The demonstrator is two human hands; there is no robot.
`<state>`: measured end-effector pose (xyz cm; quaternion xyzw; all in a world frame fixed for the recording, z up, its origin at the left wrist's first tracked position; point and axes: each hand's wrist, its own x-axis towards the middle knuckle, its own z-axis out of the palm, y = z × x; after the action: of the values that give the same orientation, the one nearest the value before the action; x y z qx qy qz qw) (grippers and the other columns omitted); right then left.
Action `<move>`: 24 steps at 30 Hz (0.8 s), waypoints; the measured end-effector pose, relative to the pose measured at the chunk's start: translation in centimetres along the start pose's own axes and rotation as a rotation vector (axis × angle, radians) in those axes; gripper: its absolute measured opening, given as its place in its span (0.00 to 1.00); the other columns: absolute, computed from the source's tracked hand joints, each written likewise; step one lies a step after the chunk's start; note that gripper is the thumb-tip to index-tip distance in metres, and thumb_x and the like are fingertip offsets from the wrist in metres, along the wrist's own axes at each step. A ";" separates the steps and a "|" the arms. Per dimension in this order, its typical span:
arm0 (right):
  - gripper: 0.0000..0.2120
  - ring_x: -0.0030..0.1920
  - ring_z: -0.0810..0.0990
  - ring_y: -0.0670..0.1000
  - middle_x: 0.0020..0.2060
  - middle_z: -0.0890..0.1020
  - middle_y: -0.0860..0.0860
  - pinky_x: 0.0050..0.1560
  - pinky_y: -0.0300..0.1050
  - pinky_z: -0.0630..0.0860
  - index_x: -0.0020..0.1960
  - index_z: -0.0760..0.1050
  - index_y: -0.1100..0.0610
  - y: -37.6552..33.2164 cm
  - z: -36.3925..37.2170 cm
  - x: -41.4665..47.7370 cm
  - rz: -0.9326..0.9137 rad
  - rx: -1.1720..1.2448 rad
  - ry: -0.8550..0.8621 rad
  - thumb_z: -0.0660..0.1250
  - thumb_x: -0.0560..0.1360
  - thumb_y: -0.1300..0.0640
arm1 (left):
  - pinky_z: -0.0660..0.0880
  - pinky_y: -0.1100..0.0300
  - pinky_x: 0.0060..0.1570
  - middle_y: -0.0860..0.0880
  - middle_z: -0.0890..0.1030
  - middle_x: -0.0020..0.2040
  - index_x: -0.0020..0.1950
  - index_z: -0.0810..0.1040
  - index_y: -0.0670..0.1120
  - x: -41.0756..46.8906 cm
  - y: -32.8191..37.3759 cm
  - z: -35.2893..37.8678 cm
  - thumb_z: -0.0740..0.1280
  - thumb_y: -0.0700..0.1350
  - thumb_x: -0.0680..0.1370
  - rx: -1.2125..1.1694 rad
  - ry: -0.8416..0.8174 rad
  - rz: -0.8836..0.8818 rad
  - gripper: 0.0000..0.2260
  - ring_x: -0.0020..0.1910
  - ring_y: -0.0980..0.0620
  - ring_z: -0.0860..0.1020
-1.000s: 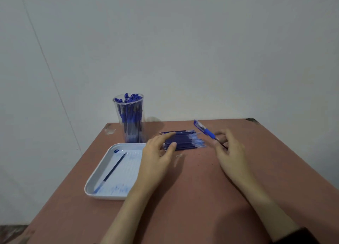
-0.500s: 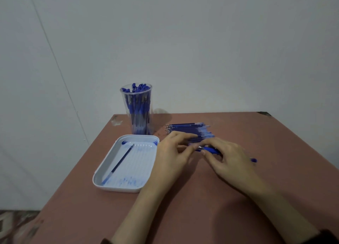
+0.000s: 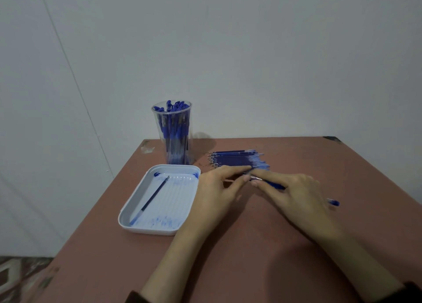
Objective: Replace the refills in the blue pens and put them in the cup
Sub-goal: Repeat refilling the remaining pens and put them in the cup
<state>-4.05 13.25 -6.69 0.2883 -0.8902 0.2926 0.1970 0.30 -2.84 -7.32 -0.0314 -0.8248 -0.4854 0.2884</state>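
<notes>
The cup [image 3: 159,140] at the surface's far left corner looks nearly full of pens [image 3: 174,129] and one refill [image 3: 153,196] lies in the tray [image 3: 127,213] by the left edge, yet my right hand [image 3: 296,195] grips another pen [image 3: 274,185] mid-surface, my left fingers [image 3: 235,169] pinching its tip, spare refills [image 3: 237,161] just beyond, nothing in the way.

A reddish-brown counter [image 3: 251,245] fills the lower half of the view. It has a pale scuff [image 3: 146,146] at its 11 o'clock corner and a dark chip [image 3: 331,139] at its 1 o'clock corner. A white tray [image 3: 148,231] with rounded corners lies at about 9 o'clock on it, its ribbed bottom smeared with blue ink. Behind stands a plain grey-white wall [image 3: 251,51], crossed at 10 o'clock by a thin slanting line [image 3: 75,79], perhaps a seam or a cable. A patterned floor [image 3: 20,273] shows at 7 o'clock.
</notes>
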 end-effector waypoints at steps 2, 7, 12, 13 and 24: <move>0.13 0.41 0.82 0.50 0.40 0.84 0.42 0.38 0.45 0.75 0.55 0.76 0.32 -0.1 -0.1 0.0 -0.012 -0.035 0.014 0.62 0.71 0.37 | 0.76 0.66 0.49 0.57 0.83 0.45 0.53 0.84 0.48 0.0 0.0 0.0 0.71 0.40 0.74 -0.017 0.004 -0.002 0.09 0.44 0.62 0.81; 0.18 0.48 0.80 0.55 0.43 0.83 0.46 0.44 0.48 0.72 0.62 0.70 0.41 0.9 -0.1 0.5 0.096 -0.124 -0.031 0.66 0.73 0.49 | 0.74 0.69 0.47 0.59 0.82 0.41 0.49 0.85 0.47 0.1 -0.5 -0.1 0.72 0.41 0.74 0.072 0.072 -0.010 0.06 0.42 0.63 0.80; 0.09 0.36 0.76 0.50 0.34 0.77 0.44 0.38 0.45 0.68 0.49 0.67 0.50 1.9 0.3 0.9 0.173 0.082 0.063 0.65 0.74 0.60 | 0.70 0.75 0.41 0.55 0.84 0.42 0.47 0.85 0.49 -0.4 -0.2 0.0 0.71 0.49 0.74 0.273 -0.212 0.061 0.06 0.40 0.62 0.77; 0.09 0.36 0.77 0.46 0.35 0.78 0.42 0.38 0.43 0.69 0.48 0.68 0.49 1.7 0.3 0.9 0.163 0.147 0.079 0.66 0.74 0.60 | 0.70 0.73 0.42 0.54 0.84 0.42 0.47 0.85 0.49 -0.5 -0.3 0.1 0.70 0.51 0.74 0.311 -0.282 0.062 0.07 0.40 0.61 0.77; 0.17 0.20 0.61 0.47 0.26 0.71 0.56 0.26 0.41 0.52 0.45 0.74 0.69 -0.5 -0.6 1.1 0.407 1.043 -0.364 0.63 0.75 0.52 | 0.69 0.47 0.65 0.42 0.81 0.58 0.57 0.82 0.45 -0.1 0.8 1.3 0.65 0.46 0.76 -0.878 -0.231 -0.385 0.12 0.61 0.45 0.78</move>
<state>-4.45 12.92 -5.46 0.2162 -0.6855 0.6696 -0.1871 0.09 -1.32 -7.23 -0.0507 -0.5596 -0.8251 0.0600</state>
